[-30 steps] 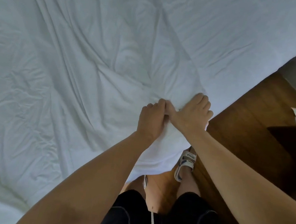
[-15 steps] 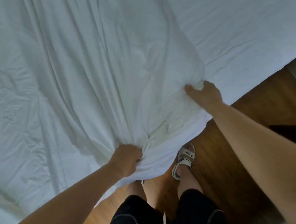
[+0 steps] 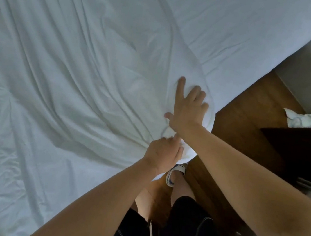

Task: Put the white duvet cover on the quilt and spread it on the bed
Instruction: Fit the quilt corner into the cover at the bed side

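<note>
I'm over the near corner of the bed (image 3: 255, 32), looking down. The white duvet cover (image 3: 69, 70) lies across most of the mattress, creased in long folds that run toward that corner, where it bunches into a rounded lump at the bed's edge. My right hand (image 3: 188, 109) lies flat on top of that lump, fingers (image 3: 180, 86) straight and spread wide, pressing the fabric down. My left hand (image 3: 163, 154) is just below it at the very corner, fingers curled into the gathered cloth, pinching the bunch where the folds meet. The two hands are close, nearly touching. I can't make out the quilt itself under the cover. Past the bed edge there's wooden floor (image 3: 246, 118), a sandalled foot (image 3: 176, 173), and a dark piece of furniture (image 3: 300, 152) with crumpled white cloth (image 3: 304, 119) beside it.
</note>
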